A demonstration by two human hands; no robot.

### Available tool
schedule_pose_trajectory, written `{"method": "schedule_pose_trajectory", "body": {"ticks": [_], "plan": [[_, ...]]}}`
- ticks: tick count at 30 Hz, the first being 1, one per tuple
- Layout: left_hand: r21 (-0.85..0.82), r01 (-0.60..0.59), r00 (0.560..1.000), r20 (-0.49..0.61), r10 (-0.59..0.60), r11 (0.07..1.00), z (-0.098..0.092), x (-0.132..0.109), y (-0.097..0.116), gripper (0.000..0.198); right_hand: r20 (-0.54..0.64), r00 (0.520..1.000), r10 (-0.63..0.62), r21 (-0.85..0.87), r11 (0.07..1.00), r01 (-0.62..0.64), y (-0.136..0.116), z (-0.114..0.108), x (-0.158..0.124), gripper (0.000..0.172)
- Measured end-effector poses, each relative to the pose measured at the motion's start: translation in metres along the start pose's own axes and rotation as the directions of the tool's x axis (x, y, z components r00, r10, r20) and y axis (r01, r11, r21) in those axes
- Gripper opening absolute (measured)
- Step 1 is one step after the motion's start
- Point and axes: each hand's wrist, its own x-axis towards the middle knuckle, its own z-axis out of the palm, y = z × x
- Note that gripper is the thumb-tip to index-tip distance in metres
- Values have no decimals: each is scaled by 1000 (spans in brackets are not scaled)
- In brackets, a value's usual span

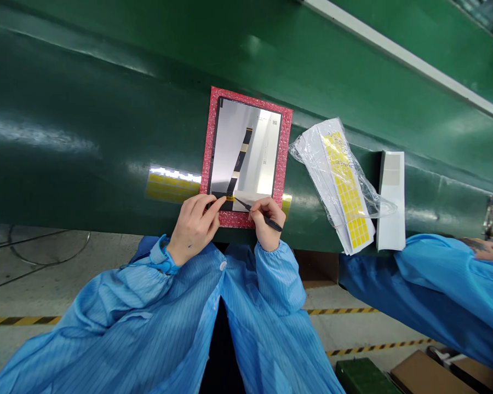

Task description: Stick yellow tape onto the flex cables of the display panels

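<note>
- Head view: a display panel (228, 139) lies flat on a red bubble-foam pad (286, 131), which sits on the green counter (86, 109).
- A black flex cable (240, 158) with pale and gold bands runs diagonally across the panel; its lower end lies between the hands.
- Left hand (193, 230): grip released, with fingertips pressed on the cable's lower end, beside a small yellow tape tab (230, 198).
- Right hand (267, 221): grip clenched pen-style on black tweezers (267, 216), their tip at the tab, just beside the left fingertips.
- Technique looks sound: the cable is pinned close to the working point, and both hands stay low by the pad's near edge, which steadies the tip.
- To the right: a yellow label sheet (347, 186) on white backing in a clear plastic bag (312, 148), and a white card (391, 200).
- Far right: a co-worker's blue sleeve (439, 279).
</note>
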Motion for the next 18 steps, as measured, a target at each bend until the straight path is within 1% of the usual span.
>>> {"method": "schedule_pose_trajectory", "body": {"ticks": [6, 9, 18], "plan": [[122, -30, 996, 83, 20, 992, -1, 4, 3, 46, 0, 1000, 6, -16, 1000, -6, 0, 1, 0, 7], [146, -50, 996, 83, 38, 988, -1, 5, 4, 44, -1, 1000, 2, -9, 1000, -2, 0, 1, 1, 7], [108, -102, 995, 36, 98, 989, -1, 5, 1, 35, -4, 1000, 2, 11, 1000, -2, 0, 2, 1, 9]]}}
